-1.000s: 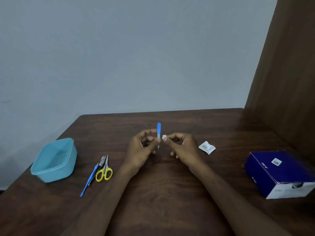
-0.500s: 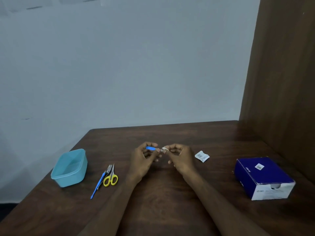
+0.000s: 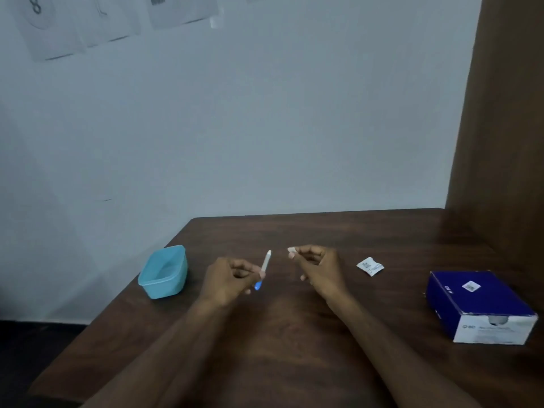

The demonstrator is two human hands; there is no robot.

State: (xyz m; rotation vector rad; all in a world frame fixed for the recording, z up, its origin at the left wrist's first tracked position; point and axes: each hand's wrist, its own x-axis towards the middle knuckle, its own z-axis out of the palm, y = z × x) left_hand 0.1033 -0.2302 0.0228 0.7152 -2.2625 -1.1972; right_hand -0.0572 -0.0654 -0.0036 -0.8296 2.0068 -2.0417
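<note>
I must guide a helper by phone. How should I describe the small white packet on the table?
On the dark wooden table, find the blue box at the right. Between it and the right hand lies the small white packet, flat with dark print; unlike the white bit that hand pinches, it rests on the wood.

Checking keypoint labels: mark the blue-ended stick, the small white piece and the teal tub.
blue-ended stick [image 3: 265,262]: head view, on the white shaft, about mid-length.
small white piece [image 3: 291,250]: head view, on its exposed end.
teal tub [image 3: 163,287]: head view, on the near outer wall.
</note>
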